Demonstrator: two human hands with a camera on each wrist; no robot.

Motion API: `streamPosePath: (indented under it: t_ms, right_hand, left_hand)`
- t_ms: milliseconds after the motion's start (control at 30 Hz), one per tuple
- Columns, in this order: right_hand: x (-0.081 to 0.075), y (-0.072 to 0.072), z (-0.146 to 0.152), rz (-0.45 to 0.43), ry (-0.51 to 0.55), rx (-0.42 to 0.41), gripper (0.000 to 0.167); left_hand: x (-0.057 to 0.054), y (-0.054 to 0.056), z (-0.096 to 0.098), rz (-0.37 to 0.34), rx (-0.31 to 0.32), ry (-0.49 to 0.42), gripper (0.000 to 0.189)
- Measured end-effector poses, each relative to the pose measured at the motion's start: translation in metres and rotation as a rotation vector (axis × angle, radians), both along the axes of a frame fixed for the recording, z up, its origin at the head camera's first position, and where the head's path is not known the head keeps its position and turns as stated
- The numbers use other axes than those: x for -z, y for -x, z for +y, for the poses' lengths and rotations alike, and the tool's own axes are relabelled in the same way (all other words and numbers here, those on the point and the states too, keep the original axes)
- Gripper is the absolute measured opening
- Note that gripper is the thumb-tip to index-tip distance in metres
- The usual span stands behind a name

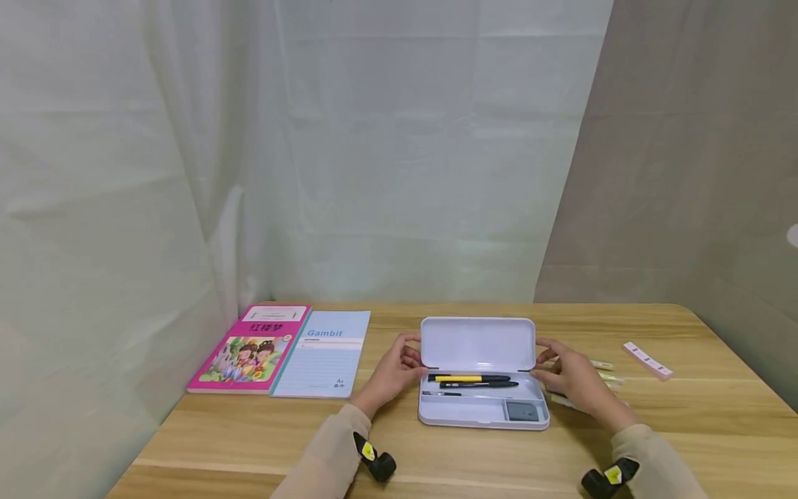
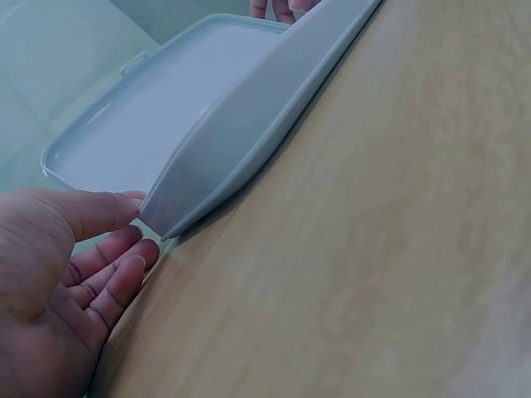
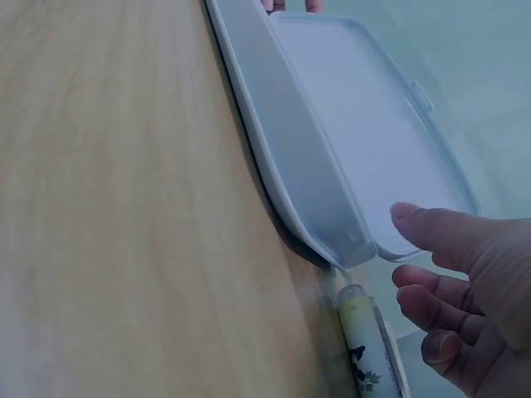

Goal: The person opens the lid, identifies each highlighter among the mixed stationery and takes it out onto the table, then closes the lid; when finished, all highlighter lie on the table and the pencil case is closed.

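Observation:
A white pencil case (image 1: 461, 412) lies on the table with its lid (image 1: 478, 343) raised. Inside are a yellow-and-black pen (image 1: 469, 378), a black pen (image 1: 479, 384), a thin pen (image 1: 442, 394) and a grey block (image 1: 522, 411) in the small right compartment. My left hand (image 1: 394, 371) is at the case's left side, thumb at the rear corner of the base, index finger by the lid's edge. On the opposite side, my right hand (image 1: 576, 378) mirrors it, fingers loosely bent at the lid's right edge; in the right wrist view its thumb overlaps the lid.
A pink book (image 1: 233, 360) and a pale blue notebook (image 1: 321, 353) lie side by side at the left. Partly behind my right hand are several pale sticks, one a printed tube (image 3: 361, 340). Farther right lies a pink-and-white strip (image 1: 648, 360). Curtains (image 1: 405, 173) hang behind the table.

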State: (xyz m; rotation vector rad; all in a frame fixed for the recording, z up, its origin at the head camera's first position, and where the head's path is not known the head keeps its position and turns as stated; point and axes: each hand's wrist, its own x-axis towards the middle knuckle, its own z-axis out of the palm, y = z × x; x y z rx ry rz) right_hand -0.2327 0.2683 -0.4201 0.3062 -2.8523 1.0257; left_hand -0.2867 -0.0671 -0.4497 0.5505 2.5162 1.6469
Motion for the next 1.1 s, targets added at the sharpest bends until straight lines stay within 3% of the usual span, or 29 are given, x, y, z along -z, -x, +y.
streamPosePath:
  t_ms: [500, 1100]
  right_hand:
    - [-0.007, 0.0, 0.002, 0.099, -0.014, 0.02, 0.052]
    - [-0.031, -0.006, 0.001, 0.253, -0.05, -0.039, 0.046]
  left_hand:
    - [0.002, -0.001, 0.0, 0.079, 0.054, -0.056, 0.039]
    - [0.0, -0.004, 0.001, 0.105, 0.051, 0.026, 0.025]
